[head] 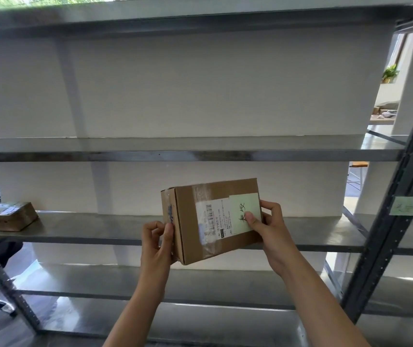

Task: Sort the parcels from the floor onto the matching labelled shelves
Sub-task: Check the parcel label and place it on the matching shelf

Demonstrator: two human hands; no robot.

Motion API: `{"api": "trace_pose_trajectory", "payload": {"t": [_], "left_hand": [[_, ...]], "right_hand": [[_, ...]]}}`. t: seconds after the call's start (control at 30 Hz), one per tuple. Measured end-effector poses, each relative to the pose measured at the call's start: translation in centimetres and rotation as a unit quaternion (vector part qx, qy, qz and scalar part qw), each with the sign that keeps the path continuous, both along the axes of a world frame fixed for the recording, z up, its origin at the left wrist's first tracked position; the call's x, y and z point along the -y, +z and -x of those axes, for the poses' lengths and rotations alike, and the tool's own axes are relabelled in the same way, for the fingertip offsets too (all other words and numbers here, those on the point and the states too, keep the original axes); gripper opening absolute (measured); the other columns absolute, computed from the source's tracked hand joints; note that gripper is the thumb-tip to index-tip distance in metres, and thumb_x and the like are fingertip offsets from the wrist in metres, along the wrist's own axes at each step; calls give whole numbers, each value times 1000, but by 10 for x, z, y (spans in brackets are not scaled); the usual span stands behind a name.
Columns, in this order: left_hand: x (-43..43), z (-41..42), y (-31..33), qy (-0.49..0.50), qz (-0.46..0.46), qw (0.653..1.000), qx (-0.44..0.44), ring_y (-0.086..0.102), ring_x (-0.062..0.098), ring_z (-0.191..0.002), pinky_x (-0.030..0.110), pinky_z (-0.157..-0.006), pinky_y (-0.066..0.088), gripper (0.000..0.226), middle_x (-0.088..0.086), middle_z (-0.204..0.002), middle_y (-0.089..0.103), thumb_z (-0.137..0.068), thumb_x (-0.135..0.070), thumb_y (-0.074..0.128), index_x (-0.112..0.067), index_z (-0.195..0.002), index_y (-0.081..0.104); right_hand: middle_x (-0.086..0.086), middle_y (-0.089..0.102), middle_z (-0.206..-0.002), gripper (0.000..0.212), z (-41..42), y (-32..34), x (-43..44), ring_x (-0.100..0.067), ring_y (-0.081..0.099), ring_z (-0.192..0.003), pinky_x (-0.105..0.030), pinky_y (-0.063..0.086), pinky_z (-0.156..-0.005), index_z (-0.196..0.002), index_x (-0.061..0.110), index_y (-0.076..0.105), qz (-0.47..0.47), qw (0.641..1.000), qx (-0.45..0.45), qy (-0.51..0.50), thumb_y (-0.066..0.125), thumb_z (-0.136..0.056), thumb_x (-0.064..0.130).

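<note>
**Cardboard parcel held up in front of the metal shelves**

At the far left, a small cardboard box (11, 216) with a white label on top sits on a grey metal shelf (100, 227), close to the shelf's left end. A dark perforated upright (5, 284) slants down below it.

Moving right, the left hand (156, 242) is closed on the lower left end of the held parcel (211, 221), thumb on the near face and fingers curled round the end panel. The parcel is a brown cardboard box, tilted so its left end dips, held in the air in front of the same shelf and not resting on it. Clear tape runs across it, and a white shipping label (213, 217) with a barcode is stuck to the face turned towards the camera. Overlapping that label's right side is a pale green note (245, 211) with handwritten characters.

The right hand (267, 224) clamps the parcel's right end, its thumb pressed on the green note.

Further right, the dark upright (401, 221) of the rack carries another pale green note (404, 205); its writing is too faint to read.
</note>
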State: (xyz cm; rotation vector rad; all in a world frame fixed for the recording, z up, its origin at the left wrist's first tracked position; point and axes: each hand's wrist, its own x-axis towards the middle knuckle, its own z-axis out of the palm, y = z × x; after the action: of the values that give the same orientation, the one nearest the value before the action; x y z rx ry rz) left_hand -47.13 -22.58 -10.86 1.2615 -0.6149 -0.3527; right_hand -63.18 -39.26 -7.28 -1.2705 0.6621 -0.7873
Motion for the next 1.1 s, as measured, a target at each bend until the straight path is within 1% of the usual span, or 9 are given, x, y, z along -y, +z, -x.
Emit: {"api": "trace_pose_trajectory", "payload": {"t": [0.13, 0.23, 0.33, 0.5, 0.6, 0.73, 0.83, 0.93, 1.1], "left_hand": [[-2, -6, -4, -33, 18, 999, 1, 67, 2, -68, 27, -57, 58, 47, 3, -107, 62, -79, -63, 70, -28, -105, 51], [-7, -9, -11, -104, 10, 994, 16, 71, 10, -97, 32, -73, 61, 56, -10, -126, 62, -67, -50, 72, -37, -117, 50], [-9, -13, -18, -172, -24, 983, 51, 61, 16, -124, 38, -91, 59, 91, -5, -141, 52, -58, -44, 91, -39, -131, 38], [-8, -16, -19, -214, -39, 974, 69, 52, 20, -134, 38, -101, 54, 114, -1, -146, 44, -45, -46, 99, -42, -135, 27], [-5, -16, -18, -189, -42, 977, 90, 54, 16, -132, 36, -99, 55, 104, -8, -143, 45, -50, -35, 100, -50, -127, 31], [-4, -24, -16, -120, -26, 986, 113, 64, 19, -118, 30, -85, 60, 90, -7, -127, 59, -67, 3, 88, -37, -127, 34], [-13, -35, -15, -110, -1, 991, 73, 65, 23, -120, 40, -91, 59, 88, -4, -130, 65, -69, -5, 89, -37, -135, 40], [-20, -46, -14, -110, 18, 992, 52, 63, 30, -124, 54, -97, 55, 81, 1, -138, 62, -79, -4, 81, -40, -141, 43], [-22, -52, -14, -90, 90, 991, -35, 66, 32, -120, 51, -89, 60, 69, 12, -137, 63, -85, -5, 63, -28, -147, 43]], "right_hand": [[-6, 65, -125, 40, 1, 2, -1, -22, 64, -111, -44, 58, -93, -128, 23, 41, 22, 999, -15, -19, 65, -95, 21], [-3, 63, -121, 38, 3, 5, 2, -15, 64, -104, -25, 57, -72, -128, 20, 40, 49, 998, -16, -44, 61, -97, 28], [-1, 65, -116, 36, 4, 7, 7, -7, 65, -97, -17, 52, -61, -124, 17, 42, 66, 996, -25, -61, 59, -97, 33], [-1, 66, -112, 33, 4, 5, 12, -4, 64, -92, -12, 51, -55, -120, 13, 47, 82, 993, -37, -81, 58, -98, 35], [2, 64, -112, 34, 2, 5, 12, -4, 63, -94, -10, 51, -53, -124, 17, 46, 85, 993, -34, -70, 57, -98, 37], [0, 58, -117, 51, 1, 8, 11, -13, 61, -105, -20, 55, -64, -143, 38, 36, 108, 993, -42, -19, 58, -98, 35], [-6, 55, -118, 67, 2, 11, 11, -21, 62, -110, -33, 60, -77, -148, 54, 26, 110, 991, -53, 45, 61, -98, 26], [-12, 54, -116, 76, 0, 10, 10, -25, 63, -110, -41, 61, -87, -147, 58, 26, 107, 989, -61, 79, 67, -94, 23], [-14, 60, -118, 77, -7, 12, 6, -27, 65, -112, -41, 63, -84, -134, 53, 41, 88, 989, -40, 108, 81, -73, 28]]}}
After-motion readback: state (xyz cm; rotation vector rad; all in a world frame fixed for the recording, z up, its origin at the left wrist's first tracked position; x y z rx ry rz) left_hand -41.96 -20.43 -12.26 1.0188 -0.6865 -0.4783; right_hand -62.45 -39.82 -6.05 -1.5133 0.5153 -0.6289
